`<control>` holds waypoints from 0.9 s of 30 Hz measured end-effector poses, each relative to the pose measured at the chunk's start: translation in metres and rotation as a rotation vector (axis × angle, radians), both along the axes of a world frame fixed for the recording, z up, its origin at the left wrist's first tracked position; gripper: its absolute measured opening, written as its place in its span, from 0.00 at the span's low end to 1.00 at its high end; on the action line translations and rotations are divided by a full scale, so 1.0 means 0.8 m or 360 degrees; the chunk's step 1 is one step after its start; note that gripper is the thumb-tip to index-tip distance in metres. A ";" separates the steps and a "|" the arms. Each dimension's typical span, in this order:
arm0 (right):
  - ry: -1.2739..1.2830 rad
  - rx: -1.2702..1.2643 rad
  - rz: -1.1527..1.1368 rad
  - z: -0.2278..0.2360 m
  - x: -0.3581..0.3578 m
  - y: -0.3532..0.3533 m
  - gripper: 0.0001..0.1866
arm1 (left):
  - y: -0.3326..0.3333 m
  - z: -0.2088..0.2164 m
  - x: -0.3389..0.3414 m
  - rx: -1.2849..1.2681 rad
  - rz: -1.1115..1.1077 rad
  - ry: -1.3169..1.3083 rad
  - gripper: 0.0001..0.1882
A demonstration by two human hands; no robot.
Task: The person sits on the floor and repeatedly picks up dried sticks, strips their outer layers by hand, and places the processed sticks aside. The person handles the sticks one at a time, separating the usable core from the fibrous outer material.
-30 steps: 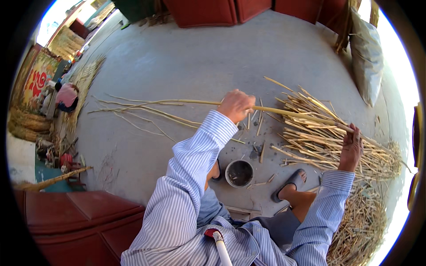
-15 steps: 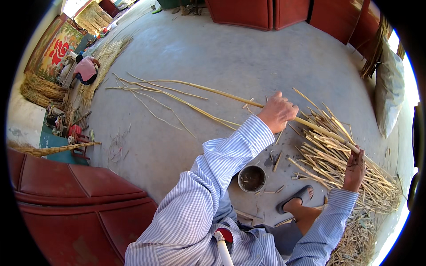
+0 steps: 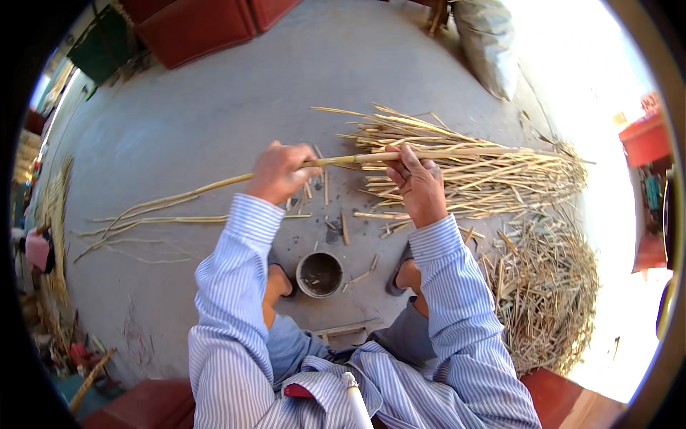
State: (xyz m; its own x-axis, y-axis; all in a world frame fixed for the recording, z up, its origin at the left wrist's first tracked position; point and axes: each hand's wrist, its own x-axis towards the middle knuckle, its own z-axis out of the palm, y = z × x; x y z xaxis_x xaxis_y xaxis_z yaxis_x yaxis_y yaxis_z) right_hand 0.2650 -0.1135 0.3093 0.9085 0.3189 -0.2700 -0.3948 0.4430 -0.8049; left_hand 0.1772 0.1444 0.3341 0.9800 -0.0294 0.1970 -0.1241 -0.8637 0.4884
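Thin split cane strips (image 3: 143, 222) lie on the concrete floor (image 3: 214, 107) left of the left hand (image 3: 280, 171); that hand is closed around a long yellow cane stalk (image 3: 343, 160), which runs across to the right hand (image 3: 416, 182), its fingers curled over the stalk. Below and between the hands stands a small round tin (image 3: 319, 274); right of the right hand lies a pile of cane stalks (image 3: 486, 171).

Sleeves (image 3: 236, 264) showing blue-white stripes; reed stalk (image 3: 214, 187) and reed pile (image 3: 471, 171) appearing pale yellow; floor (image 3: 214, 107) reading grey; cup (image 3: 319, 274) looking dull grey.
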 end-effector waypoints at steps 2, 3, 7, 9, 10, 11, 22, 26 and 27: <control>-0.0014 -0.0016 -0.0169 0.003 0.026 -0.034 0.13 | 0.018 0.005 -0.003 0.0018 0.0095 0.0076 0.10; -0.0028 -0.0032 -0.0205 0.006 0.032 -0.050 0.13 | 0.018 0.007 -0.003 0.0039 0.0115 0.0070 0.09; -0.0023 -0.0063 -0.0194 0.012 0.030 -0.061 0.12 | -0.011 0.014 -0.004 -0.0012 0.0099 -0.0087 0.10; -0.0027 -0.0078 0.0021 0.007 0.016 -0.046 0.13 | -0.041 0.011 0.003 -0.0078 0.0014 -0.0206 0.10; -0.0006 -0.0112 0.0109 0.014 0.006 -0.034 0.14 | -0.056 0.011 0.007 -0.0090 -0.0023 -0.0246 0.10; 0.0008 -0.0162 0.0128 0.010 0.002 -0.028 0.15 | -0.064 0.010 0.009 -0.0102 -0.0059 -0.0286 0.09; -0.0080 0.0051 -0.0679 0.012 0.065 -0.157 0.10 | -0.043 0.014 0.010 -0.0285 -0.0039 -0.0182 0.09; -0.0001 0.0188 -0.0056 0.025 0.037 -0.105 0.11 | -0.040 0.006 0.013 -0.0469 -0.0044 -0.0067 0.09; 0.0002 0.0146 0.0080 0.029 0.028 -0.090 0.11 | -0.037 0.004 0.013 -0.0562 -0.0024 -0.0027 0.09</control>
